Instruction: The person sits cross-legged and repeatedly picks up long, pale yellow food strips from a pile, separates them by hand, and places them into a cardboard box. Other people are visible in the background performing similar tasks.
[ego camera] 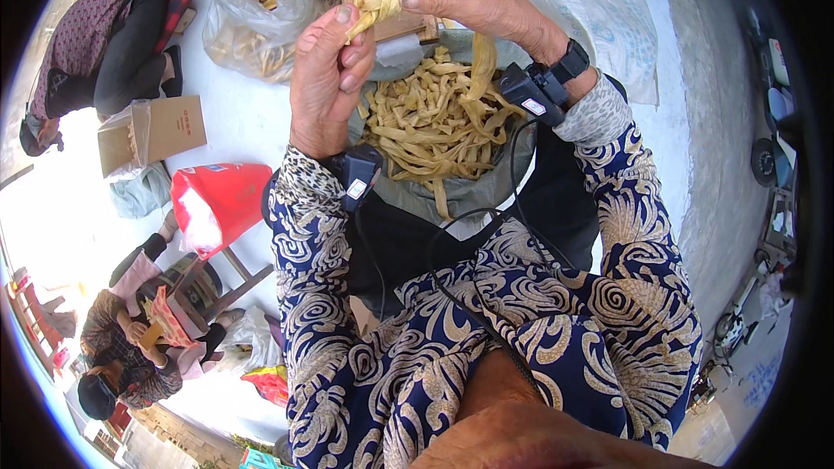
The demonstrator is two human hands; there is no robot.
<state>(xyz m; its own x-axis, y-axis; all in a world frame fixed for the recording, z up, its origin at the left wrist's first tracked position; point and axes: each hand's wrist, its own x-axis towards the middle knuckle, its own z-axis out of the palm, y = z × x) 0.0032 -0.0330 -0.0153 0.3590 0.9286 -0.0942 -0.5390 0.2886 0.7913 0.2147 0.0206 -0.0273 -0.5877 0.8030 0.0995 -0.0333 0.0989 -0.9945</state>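
Observation:
A knotted pale yellow strip (378, 8), perhaps a dried food, is held up between my two hands. My left hand (333, 71) pinches its lower end between thumb and fingers. The thumb and forefinger of my right hand (459, 0) grip the knot's other side. Below them, a grey-green woven sack (407, 195) lies rolled open between my knees. It holds a heap of yellow strips (436, 124), some short and knotted, others long and loose. One long strip (483, 68) stands up near my right wrist. Both wrists carry black devices with cables.
A wooden board (427, 29) lies just beyond the sack, partly behind my hands. Left of it stands a clear plastic bag (241, 32) of strips. A cardboard box (172, 127), a red bag (225, 202) and two people sit farther left. A white woven sack (612, 19) lies right.

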